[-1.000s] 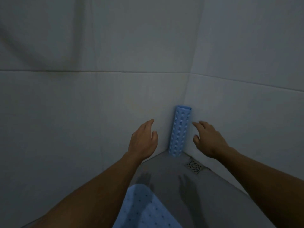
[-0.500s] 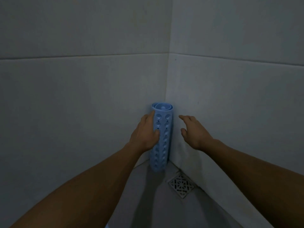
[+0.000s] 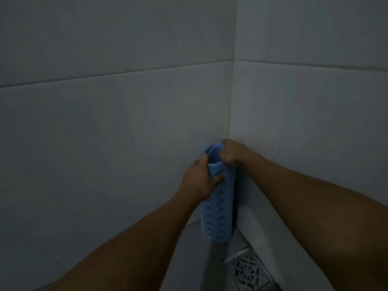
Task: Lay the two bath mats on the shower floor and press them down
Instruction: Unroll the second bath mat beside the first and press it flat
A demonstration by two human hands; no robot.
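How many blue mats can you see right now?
1. The rolled mat stands upright in the corner, gripped by the left hand and the right hand near its top. A second mat may lie outside the view.

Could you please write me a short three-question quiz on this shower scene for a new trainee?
1. True or false: the rolled blue mat lies flat on the floor.
2. Which hand grips the top end of the roll? A) left hand B) right hand C) neither
3. Fill in: the square metal ____ is set in the floor near the foot of the roll.

Key
1. False: it stands upright in the corner where the two tiled walls meet.
2. B: the right hand holds the top rim, while the left hand's fingers wrap round the roll just below.
3. drain
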